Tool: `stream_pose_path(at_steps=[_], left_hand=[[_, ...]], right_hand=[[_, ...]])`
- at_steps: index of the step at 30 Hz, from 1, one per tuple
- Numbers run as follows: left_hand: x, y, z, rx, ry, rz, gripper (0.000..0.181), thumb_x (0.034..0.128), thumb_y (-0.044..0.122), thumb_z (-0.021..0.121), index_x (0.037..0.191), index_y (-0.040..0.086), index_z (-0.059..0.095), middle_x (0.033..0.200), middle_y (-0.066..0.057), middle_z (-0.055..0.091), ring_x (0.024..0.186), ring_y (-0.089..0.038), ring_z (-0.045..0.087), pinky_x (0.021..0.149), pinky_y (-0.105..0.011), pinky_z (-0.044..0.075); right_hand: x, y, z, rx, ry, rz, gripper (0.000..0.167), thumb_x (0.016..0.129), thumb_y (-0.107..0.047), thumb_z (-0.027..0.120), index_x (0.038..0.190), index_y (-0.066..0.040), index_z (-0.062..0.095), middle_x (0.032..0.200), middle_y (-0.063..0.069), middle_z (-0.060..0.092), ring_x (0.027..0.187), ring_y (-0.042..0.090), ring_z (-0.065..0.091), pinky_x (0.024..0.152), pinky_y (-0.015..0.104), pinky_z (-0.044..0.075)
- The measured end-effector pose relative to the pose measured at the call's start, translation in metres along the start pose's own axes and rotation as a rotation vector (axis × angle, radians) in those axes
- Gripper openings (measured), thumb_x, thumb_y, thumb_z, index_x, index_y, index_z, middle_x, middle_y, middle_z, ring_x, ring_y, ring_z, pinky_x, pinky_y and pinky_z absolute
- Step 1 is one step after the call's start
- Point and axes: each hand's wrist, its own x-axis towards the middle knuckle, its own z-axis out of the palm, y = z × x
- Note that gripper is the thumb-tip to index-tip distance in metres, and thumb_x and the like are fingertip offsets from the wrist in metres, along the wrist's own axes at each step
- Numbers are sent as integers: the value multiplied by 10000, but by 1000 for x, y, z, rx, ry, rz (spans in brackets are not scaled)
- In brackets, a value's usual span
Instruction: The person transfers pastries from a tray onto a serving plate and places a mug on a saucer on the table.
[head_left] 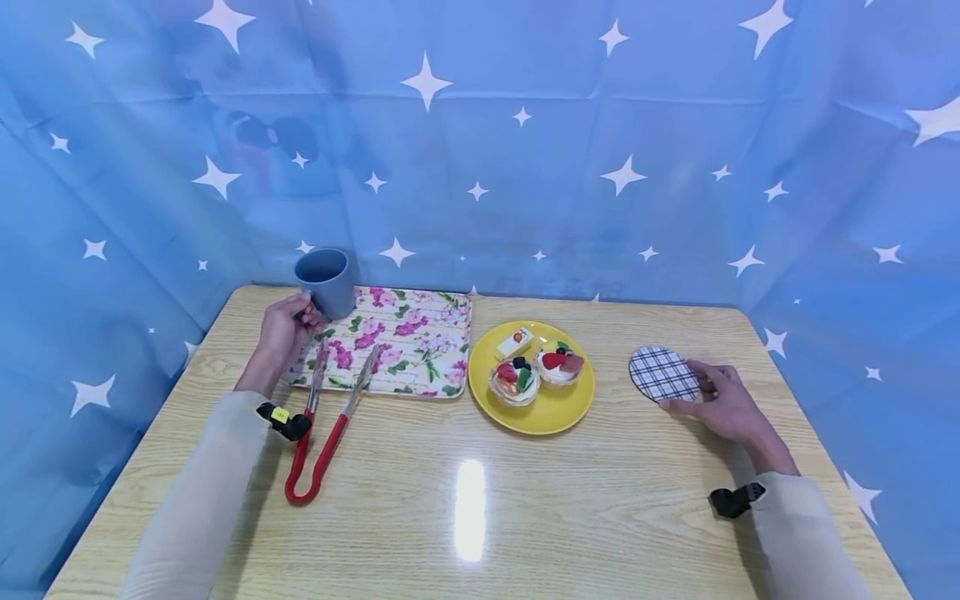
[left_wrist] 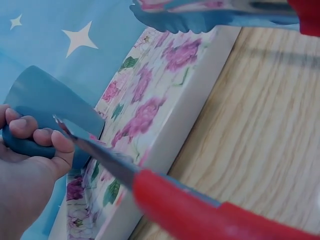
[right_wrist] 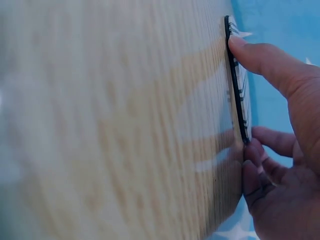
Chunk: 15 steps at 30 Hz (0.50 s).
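Observation:
In the head view a blue-grey mug (head_left: 334, 292) is at the far left corner of a floral tray (head_left: 420, 379). My left hand (head_left: 287, 329) has its fingers curled round the mug's handle; whether the mug touches the tray cannot be told. Red-handled tongs (head_left: 321, 458) lie spread beside that wrist, with their metal ends over the tray's front edge. On the right, my right hand (head_left: 723, 400) holds a round checked coaster (head_left: 663, 373) by its edge. The right wrist view shows the coaster (right_wrist: 238, 85) edge-on between thumb and fingers, at the tabletop.
A yellow plate (head_left: 536, 423) stands right of the tray, bearing two fruit-topped cream cups (head_left: 514, 382) and a small pale cake piece (head_left: 515, 342). A blue star-patterned curtain (head_left: 480, 150) hangs behind the wooden table (head_left: 600, 517).

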Motion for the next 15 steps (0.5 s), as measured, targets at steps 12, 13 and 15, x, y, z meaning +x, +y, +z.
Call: stream_pose_path(at_steps=[12,13,15], left_hand=[[-1,-1,-1,-46,47,54,331,1117,194,383,890,52,577,749,-1,433,764,-209,403,742,-320,431],[-2,0,0,-53,47,66,335,1117,191,382,899,45,589,754,-3,439,767,-212,402,735,-319,431],[-4,1,1,-57,46,88,341,1116,191,385,923,20,608,762,-4,455,779,-215,411,721,-313,431]], right_hand=[[-2,-2,0,11,-3,10,1016,904,-507,748,1607,9,228,1386,323,317,1174,438,442,867,464,437],[-2,-2,0,12,-4,9,1014,905,-506,748,1607,9,229,1383,321,319,1172,436,442,863,454,436],[-2,-3,0,13,-5,8,1010,907,-503,747,1607,10,230,1379,320,321,1169,433,443,857,444,435]])
